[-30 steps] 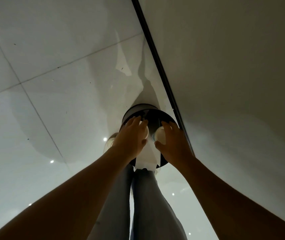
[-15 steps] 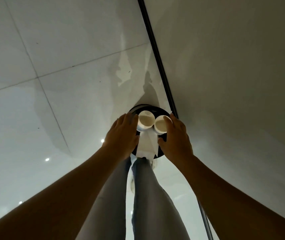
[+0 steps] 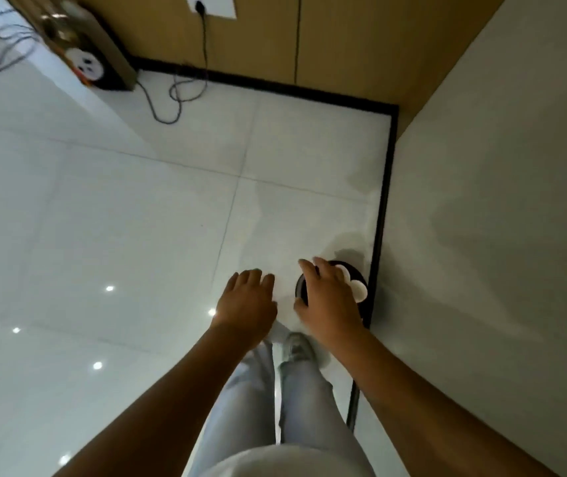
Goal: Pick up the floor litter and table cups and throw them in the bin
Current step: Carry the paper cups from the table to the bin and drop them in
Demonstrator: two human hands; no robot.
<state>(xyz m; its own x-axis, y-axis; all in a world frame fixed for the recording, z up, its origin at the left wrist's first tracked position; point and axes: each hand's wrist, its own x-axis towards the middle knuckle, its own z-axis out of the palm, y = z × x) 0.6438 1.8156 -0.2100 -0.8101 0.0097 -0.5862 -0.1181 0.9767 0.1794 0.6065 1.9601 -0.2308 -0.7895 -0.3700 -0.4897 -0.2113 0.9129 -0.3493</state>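
Looking down at my own legs here, light jeans (image 3: 240, 407) and pale shoes (image 3: 297, 347) on a glossy white tiled floor (image 3: 103, 218) that throws back little ceiling-light dots. Far left up top there's a round white cable reel (image 3: 86, 65) with grey cords (image 3: 168, 98) looping across the tiles, one running up to a wall socket (image 3: 210, 5) on the tan wood-look panel.

My left hand (image 3: 247, 304) hangs over bare floor, fingers relaxed and a bit spread, holding nothing. My right hand (image 3: 326, 301) is just beside it, over the near rim of the bin (image 3: 300, 287), fingers loose and splayed, also holding nothing as far as I can see.

The bin is small, round and black, tucked against the black skirting strip (image 3: 383, 201) where the floor meets the matte grey wall (image 3: 499, 235). Two white cups (image 3: 359, 290) sit inside it, smooth, round mouths facing up toward me, partly hidden by my right hand.
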